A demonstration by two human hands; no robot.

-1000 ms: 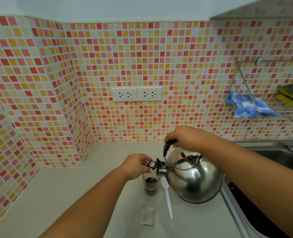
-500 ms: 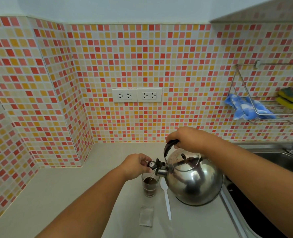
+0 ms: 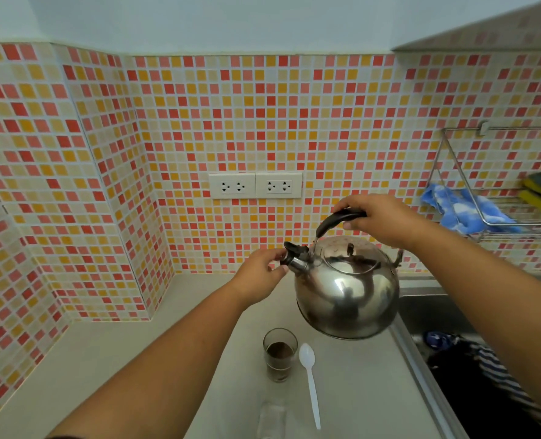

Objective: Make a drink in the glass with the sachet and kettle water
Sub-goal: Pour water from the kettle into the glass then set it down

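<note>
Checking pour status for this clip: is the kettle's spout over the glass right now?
No: the kettle is held up beyond the glass, its spout well clear of the rim.

Red, orange and cream mosaic tiles [image 3: 262, 122] are covering the wall. The silver kettle [image 3: 348, 293] is wearing a black handle [image 3: 338, 218]. A white spoon [image 3: 310, 378] is lying on the beige desk [image 3: 136, 369].

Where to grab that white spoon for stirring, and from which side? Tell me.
Take the white plastic spoon by its thin handle near the lower end, coming from above and from its right. It lies flat on the counter, bowl toward the wall, and the glass stands close on its left, crowding the bowl end. Pinching the handle with the fingers likely keeps clear.
</note>
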